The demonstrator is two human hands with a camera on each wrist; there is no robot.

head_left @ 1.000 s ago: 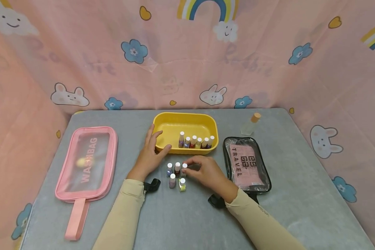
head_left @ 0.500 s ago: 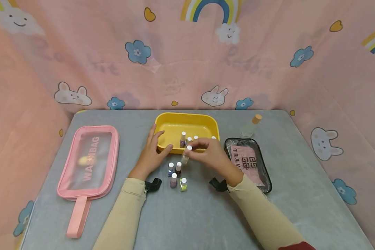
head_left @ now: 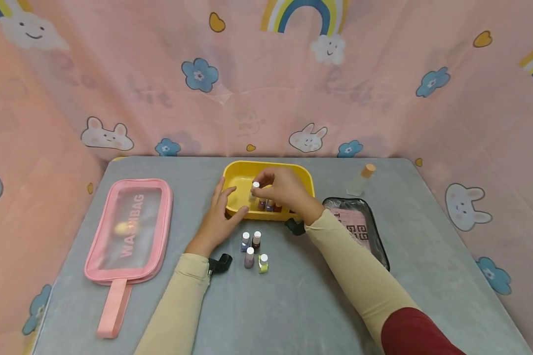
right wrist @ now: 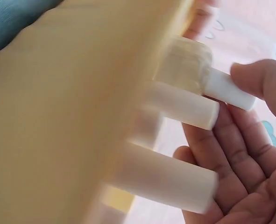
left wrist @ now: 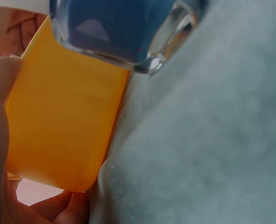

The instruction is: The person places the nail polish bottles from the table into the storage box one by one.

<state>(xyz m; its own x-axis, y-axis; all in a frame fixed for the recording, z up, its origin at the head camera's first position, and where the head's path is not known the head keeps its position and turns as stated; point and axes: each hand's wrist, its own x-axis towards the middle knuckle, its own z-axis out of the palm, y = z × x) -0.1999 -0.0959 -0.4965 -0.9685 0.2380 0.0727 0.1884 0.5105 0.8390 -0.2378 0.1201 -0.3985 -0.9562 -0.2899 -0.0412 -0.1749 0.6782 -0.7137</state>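
Observation:
My right hand pinches a nail polish bottle by its white cap, over the inside of the yellow tray. The bottle's body looks clear and pale. More nail polish bottles stand along the tray's front wall, partly hidden by the right hand. My left hand holds the tray's left front corner, thumb at the front rim and fingers around the left end. In front of the tray several nail polish bottles stand on the table; a blue one looms close in the left wrist view.
A pink clear-fronted wash bag lies at the left. On the right lies a black-edged clear travel pouch, partly under the right forearm. A frosted bottle with an orange cap stands behind it. A patterned pink curtain backs the table.
My right hand has lifted the pale nail polish bottle from the group on the table and carried it forward over the tray. The left hand has stayed at the tray's corner.

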